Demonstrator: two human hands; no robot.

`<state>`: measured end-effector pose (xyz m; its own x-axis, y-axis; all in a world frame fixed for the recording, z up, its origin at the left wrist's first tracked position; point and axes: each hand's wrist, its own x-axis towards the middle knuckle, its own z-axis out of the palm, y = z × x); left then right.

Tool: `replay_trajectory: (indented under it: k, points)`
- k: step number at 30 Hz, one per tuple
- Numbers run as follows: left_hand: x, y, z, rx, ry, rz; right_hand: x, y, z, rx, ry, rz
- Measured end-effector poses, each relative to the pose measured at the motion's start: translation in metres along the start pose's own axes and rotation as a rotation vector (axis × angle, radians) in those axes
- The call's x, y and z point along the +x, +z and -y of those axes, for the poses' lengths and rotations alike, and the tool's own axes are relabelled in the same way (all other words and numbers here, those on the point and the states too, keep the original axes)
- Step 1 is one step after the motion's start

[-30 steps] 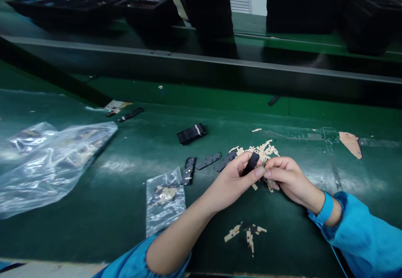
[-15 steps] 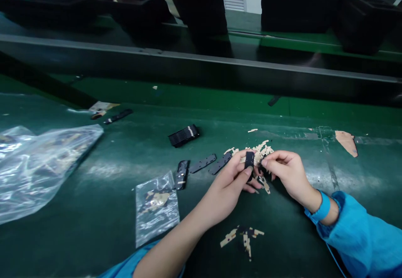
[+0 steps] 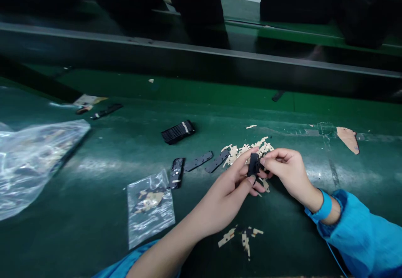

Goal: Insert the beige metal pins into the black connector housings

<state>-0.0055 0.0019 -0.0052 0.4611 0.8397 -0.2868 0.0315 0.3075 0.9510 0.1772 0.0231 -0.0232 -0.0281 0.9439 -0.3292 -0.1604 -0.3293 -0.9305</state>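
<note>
My left hand [image 3: 230,194] grips a small black plastic part [image 3: 253,164] upright between thumb and fingers. Closed in a pinch, my right hand [image 3: 285,169] meets that part's right edge; whatever lies between its fingertips is too small and dark to make out. Behind both hands spreads a heap of cream-coloured small flat pieces [image 3: 234,154]. Two flat black strips [image 3: 199,161] lie left of the heap, beside another black part with a pale band [image 3: 176,173]. Closer to me is a small group of cream and dark pieces [image 3: 245,238].
A clear zip bag [image 3: 150,211] with cream pieces lies left of my forearm, and a larger plastic bag [image 3: 40,160] at far left. A stack of black parts [image 3: 178,132] sits mid-table. A tan scrap [image 3: 348,140] is at right. A dark ledge [image 3: 201,58] crosses the back.
The black part in my left hand has turned and now sits closer to my right fingertips. The view has shifted slightly, and the co-workers' hands at the top have gone out of sight.
</note>
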Motion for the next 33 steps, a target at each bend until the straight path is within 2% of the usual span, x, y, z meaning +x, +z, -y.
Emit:
replay_trajectory:
  k: [23,33]
  points:
    - [0.0006,-0.0004,0.0029,0.059,0.034,0.006,-0.0017,0.0003,0.0027,-0.025,-0.009,0.030]
    - [-0.0006,-0.0014,0.0010,0.053,0.033,-0.007,-0.0017,0.0010,0.0040,-0.050,0.013,-0.003]
